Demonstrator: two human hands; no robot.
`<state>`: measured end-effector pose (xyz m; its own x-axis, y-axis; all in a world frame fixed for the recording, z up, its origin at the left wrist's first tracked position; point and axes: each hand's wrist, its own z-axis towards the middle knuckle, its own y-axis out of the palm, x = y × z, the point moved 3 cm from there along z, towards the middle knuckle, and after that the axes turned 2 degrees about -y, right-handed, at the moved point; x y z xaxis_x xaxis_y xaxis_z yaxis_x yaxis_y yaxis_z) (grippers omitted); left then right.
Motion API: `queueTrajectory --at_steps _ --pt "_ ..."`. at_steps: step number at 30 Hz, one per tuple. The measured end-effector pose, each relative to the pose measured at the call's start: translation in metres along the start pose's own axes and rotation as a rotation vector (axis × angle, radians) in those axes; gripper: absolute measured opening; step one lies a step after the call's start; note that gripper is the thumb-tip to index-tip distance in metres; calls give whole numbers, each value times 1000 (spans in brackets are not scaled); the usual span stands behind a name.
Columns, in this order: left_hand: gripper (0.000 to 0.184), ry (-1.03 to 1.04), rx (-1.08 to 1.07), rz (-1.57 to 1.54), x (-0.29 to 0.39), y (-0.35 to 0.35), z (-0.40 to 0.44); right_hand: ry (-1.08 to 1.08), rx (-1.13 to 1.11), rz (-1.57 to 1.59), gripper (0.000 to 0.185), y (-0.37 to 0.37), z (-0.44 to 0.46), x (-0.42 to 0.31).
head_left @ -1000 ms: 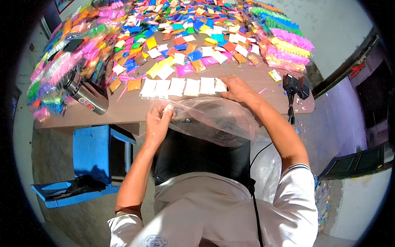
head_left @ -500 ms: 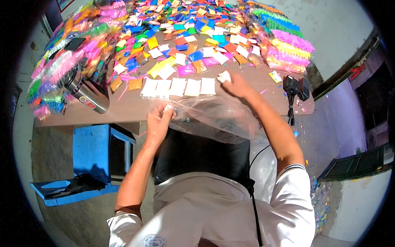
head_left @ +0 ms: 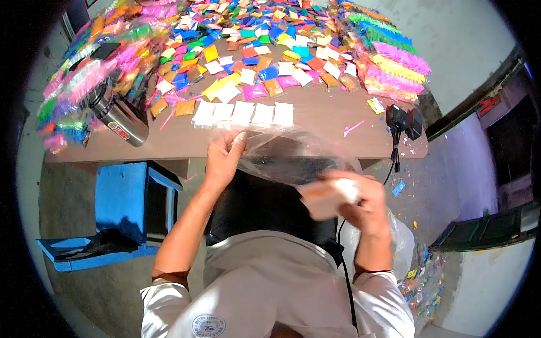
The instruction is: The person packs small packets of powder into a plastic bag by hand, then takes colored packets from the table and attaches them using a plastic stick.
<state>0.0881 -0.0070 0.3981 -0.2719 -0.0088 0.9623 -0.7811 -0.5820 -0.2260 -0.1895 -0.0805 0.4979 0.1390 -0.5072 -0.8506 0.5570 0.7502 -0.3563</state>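
Observation:
My left hand (head_left: 223, 160) is closed on the edge of a clear plastic bag (head_left: 287, 151), thumb on top, at the table's front edge. The bag spreads out to the right, over my lap. In my right hand (head_left: 366, 204), beside the bag's right end, is a flat white packet (head_left: 323, 199), blurred by motion. Just beyond the bag, several white packets (head_left: 243, 114) lie in a neat row on the brown table (head_left: 327, 124).
Many coloured packets (head_left: 265, 73) cover the table's far part, with bagged stacks (head_left: 394, 67) at the right. A steel flask (head_left: 127, 121) stands at left. A black adapter with a cable (head_left: 397, 119) lies at right. A blue chair (head_left: 121, 200) stands below left.
My right hand has come back from the table, beside the row, to the near right of the bag, bringing the white packet. My left hand keeps its grip on the bag.

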Motion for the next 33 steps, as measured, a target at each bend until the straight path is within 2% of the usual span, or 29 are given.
queueTrajectory --at_steps 1,4,6,7,9,10,12,13,15,16,18,19,21,22,25,27,28,30,33 --pt "33 4 0 4 4 0 -1 38 18 -205 45 13 14 -4" --pt "35 -3 4 -16 11 2 1 -105 278 -356 35 44 38 21" --pt "34 7 37 -46 6 2 1 -6 343 -530 23 53 47 22" --pt "34 1 36 -40 2 2 0 -1 344 -523 23 54 49 28" --pt "34 25 5 -28 -1 4 1 152 207 -601 15 57 57 54" --pt "32 -17 11 3 4 5 -2 151 212 -601 15 57 64 62" --pt "32 -1 9 -16 2 6 -2 55 12 -803 17 64 78 77" --pt "32 12 10 -37 1 6 -2 57 12 -806 17 65 84 83" --pt "33 11 12 -64 -3 7 -1 87 -188 -990 19 73 95 91" --pt "34 8 15 -86 -4 7 -1 87 -189 -992 19 77 96 89" --pt "36 1 48 -72 -3 8 -1 410 -25 -779 22 78 98 88" --pt "38 -8 79 -55 -3 8 -2 408 -28 -776 22 80 100 91" --pt "39 5 75 -48 -10 8 -1 176 -336 -1047 25 96 105 107" --pt "41 24 70 -46 -13 7 1 173 -335 -1043 25 104 105 118" --pt "42 -13 58 -61 -16 6 1 208 -207 -939 24 121 105 125" --pt "41 -25 63 -60 -16 4 0 -189 8 -804 22 123 100 104" --pt "41 -39 67 -58 -15 2 0 -190 8 -804 22 124 101 108" --pt "41 -30 75 -61 -14 0 1 -6 -18 -844 23 125 103 123" --pt "40 -9 111 -18 -2 -2 1 104 -27 -838 27 122 106 128"
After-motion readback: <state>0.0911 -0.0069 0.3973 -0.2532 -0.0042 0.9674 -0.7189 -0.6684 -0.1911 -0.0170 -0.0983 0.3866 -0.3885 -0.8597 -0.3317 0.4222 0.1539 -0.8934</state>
